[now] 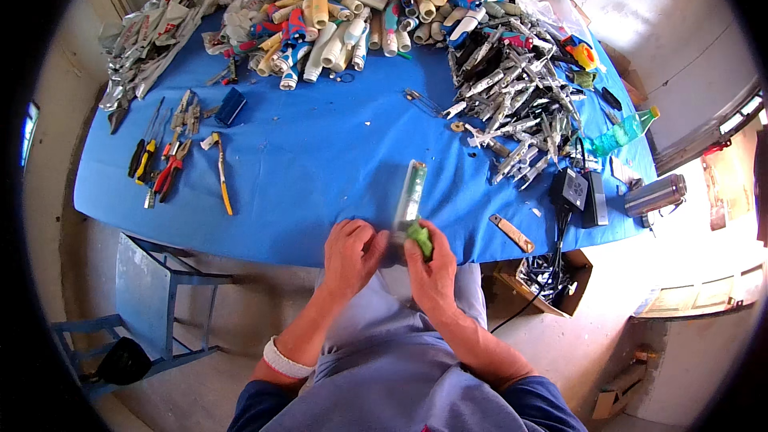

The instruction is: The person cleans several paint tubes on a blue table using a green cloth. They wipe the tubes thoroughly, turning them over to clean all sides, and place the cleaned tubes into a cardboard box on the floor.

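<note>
My right hand (432, 268) is closed round a slim handle insert with a green circuit board (413, 192) in a pale frame, pointing away from me over the table's near edge. A crumpled bright green piece (420, 240), perhaps cloth, is pinched in the same fingers. Beside it, my left hand (350, 254) is closed with curled fingers, its thumb at the insert's dark, blurred lower end. What its fingertips grip is hidden. To the right on the blue cloth lies a flat tool with a wooden-looking handle (512, 234).
Electric toothbrush housings (328, 32) are heaped at the back, metallic inner parts (520, 104) at right. Screwdrivers (144, 156), red pliers (172, 172) and a toothbrush (222, 176) lie left. A power adapter (570, 190), green bottle (624, 134) and flask (656, 194) stand right, above a box (580, 288).
</note>
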### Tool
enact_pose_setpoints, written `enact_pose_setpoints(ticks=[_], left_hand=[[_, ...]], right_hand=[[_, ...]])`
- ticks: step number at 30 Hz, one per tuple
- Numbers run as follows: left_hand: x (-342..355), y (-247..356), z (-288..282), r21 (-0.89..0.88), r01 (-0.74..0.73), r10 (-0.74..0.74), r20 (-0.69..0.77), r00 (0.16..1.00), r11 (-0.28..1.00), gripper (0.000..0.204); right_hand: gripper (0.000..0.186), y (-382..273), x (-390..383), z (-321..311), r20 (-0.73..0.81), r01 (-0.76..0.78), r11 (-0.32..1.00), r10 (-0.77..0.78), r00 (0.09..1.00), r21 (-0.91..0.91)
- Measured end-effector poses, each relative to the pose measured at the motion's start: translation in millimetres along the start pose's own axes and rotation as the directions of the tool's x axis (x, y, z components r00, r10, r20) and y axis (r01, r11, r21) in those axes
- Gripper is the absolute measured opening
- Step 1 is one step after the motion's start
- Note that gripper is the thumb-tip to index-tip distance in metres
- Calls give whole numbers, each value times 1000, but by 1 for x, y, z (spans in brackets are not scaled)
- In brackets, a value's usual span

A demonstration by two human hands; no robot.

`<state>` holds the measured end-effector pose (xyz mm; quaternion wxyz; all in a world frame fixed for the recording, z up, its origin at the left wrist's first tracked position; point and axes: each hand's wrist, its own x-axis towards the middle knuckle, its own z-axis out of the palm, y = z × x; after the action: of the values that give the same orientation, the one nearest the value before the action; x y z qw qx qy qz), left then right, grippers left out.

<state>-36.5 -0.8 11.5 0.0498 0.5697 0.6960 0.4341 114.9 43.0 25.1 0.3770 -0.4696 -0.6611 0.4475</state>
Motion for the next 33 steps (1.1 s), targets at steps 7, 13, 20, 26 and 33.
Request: enact_pose_setpoints(ticks=[7, 13, 20, 26, 33], left_hand=[[-6, 1, 4, -9, -8, 8, -62, 998, 1000, 23], [-8, 1, 6, 26, -46, 49, -90, 995, 999, 23], [-7, 4, 4, 67, -95, 96, -22, 995, 993, 31], [-10, 11, 4, 108, -91, 91, 7, 996, 990, 38], [-8, 14, 7, 156, -48, 43, 30, 999, 987, 38]], right_hand=[[28, 13, 0, -16, 233, -200, 964, 156, 960, 178], [32, -5, 47, -52, -105, 176, 984, -173, 979, 24], [35, -8, 93, -21, 366, 712, 678, -625, 689, -182], [30, 8, 92, -12, 480, 715, 692, -596, 643, -99], [40, 3, 83, -10, 465, 690, 715, -576, 672, -111]])
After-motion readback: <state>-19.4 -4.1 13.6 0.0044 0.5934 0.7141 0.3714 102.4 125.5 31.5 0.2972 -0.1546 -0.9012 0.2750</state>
